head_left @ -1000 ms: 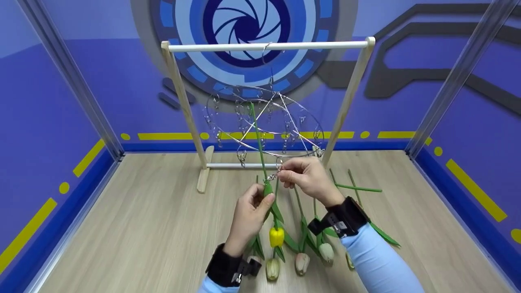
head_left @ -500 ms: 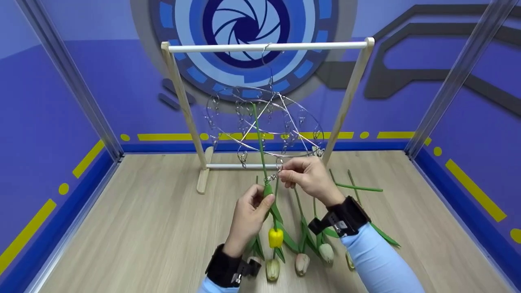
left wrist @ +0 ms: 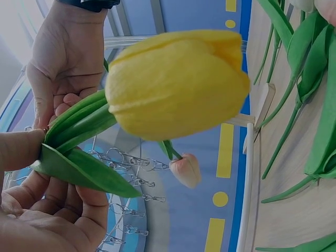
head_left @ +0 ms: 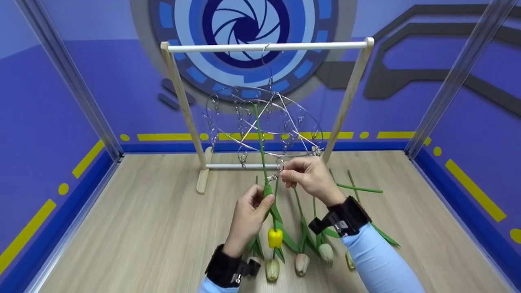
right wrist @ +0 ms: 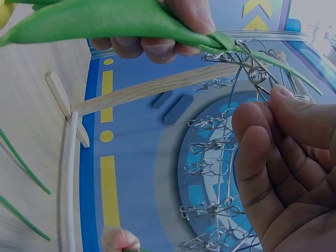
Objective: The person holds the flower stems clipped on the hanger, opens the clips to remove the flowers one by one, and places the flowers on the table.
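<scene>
My left hand [head_left: 251, 213] grips a yellow tulip [head_left: 275, 238] at the base of its leaves, with the flower head hanging down and the green stem pointing up. My right hand [head_left: 307, 177] pinches a wire clip [right wrist: 257, 75] between thumb and fingertip. This clip is at the stem, just above my left fingers; whether its jaws have closed on the stem I cannot tell. The clip belongs to a round metal drying hanger [head_left: 281, 155] with several clips. In the left wrist view the yellow flower [left wrist: 178, 84] covers much of the scene.
The hanger hooks over the white top bar [head_left: 220, 47] of a wooden rack [head_left: 185, 97]. Below my hands are several pale tulips, among them a greenish one [head_left: 272, 270] and a pinkish one [head_left: 302, 263]. Other green stems [head_left: 360, 188] lie to the right.
The yellow flower head has shifted slightly left, and the stem's top has tipped slightly right. Both hands have kept nearly the same place and hold.
</scene>
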Motion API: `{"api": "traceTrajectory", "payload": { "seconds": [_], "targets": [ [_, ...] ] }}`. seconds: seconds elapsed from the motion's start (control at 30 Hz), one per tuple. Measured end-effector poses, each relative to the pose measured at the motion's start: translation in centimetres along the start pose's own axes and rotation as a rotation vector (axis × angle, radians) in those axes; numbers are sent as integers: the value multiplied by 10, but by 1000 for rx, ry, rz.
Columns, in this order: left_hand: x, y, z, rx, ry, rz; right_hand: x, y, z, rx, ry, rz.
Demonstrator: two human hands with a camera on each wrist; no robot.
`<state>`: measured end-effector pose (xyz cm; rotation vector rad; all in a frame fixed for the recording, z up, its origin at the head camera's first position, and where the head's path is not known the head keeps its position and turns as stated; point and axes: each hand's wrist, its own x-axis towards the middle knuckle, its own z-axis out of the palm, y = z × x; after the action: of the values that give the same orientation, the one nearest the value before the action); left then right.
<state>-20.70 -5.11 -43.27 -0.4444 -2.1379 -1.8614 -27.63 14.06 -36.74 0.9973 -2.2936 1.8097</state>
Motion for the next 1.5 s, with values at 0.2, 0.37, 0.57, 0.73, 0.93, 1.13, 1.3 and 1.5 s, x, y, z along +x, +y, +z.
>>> {"api": "traceTrajectory", "payload": {
  "seconds": [0.2, 0.37, 0.57, 0.73, 0.93, 1.13, 1.3, 1.5],
  "targets": [
    [-1, 0, -1, 16, -6, 7, -1, 1, -1, -1, 2, -2],
    [0, -1, -1, 16, 1, -1, -1, 1, -2, 3, 1, -4],
    [1, -1, 0, 9, 5, 0, -1, 3, -2, 4, -7, -9],
    [0, -2, -1, 9, 1, -3, -1, 2, -4, -5, 2, -1],
    [0, -2, -1, 17, -2, -1, -1, 4, -5, -16, 0, 6],
    [0, -3, 0, 22, -1, -1, -1, 4, -5, -6, 11, 23],
    [0, -3, -1, 25, -2, -11, -1, 5, -5, -10, 7, 35],
    [1, -3, -1, 25, 0, -18, -1, 6, -6, -28, -11, 40]
  ]
}}
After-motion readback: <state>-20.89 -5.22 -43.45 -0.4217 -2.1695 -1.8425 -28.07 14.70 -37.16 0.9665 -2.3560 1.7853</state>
